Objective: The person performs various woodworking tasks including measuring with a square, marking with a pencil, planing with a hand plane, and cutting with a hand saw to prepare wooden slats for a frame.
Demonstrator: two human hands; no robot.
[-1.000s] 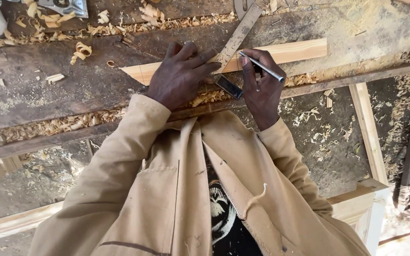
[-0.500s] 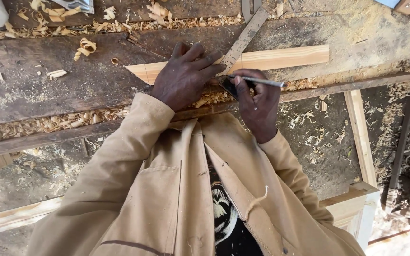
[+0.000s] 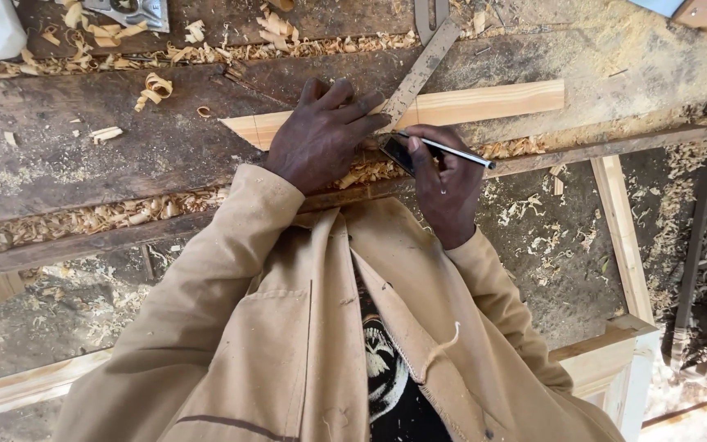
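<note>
Pale wood strip (image 3: 484,102) unmoved on worktop (image 3: 124,147); left hand (image 3: 321,139) still spread flat on metal square (image 3: 423,69); right hand (image 3: 443,184) pinching pencil (image 3: 443,150), tip now at the blade.

We see wood shavings (image 3: 83,217) along the workbench (image 3: 124,147) edge, metal plane (image 3: 132,10) far left, wooden frame (image 3: 623,237) right.

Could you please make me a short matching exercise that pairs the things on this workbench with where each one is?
Things:
1. left hand
2. right hand
3. metal square
4. wood shavings

Places:
A. lies slanted across the pale wood strip
B. holds a pencil
C. presses flat on the strip
D. scattered over the bench

Pairs: 1-C, 2-B, 3-A, 4-D
</note>
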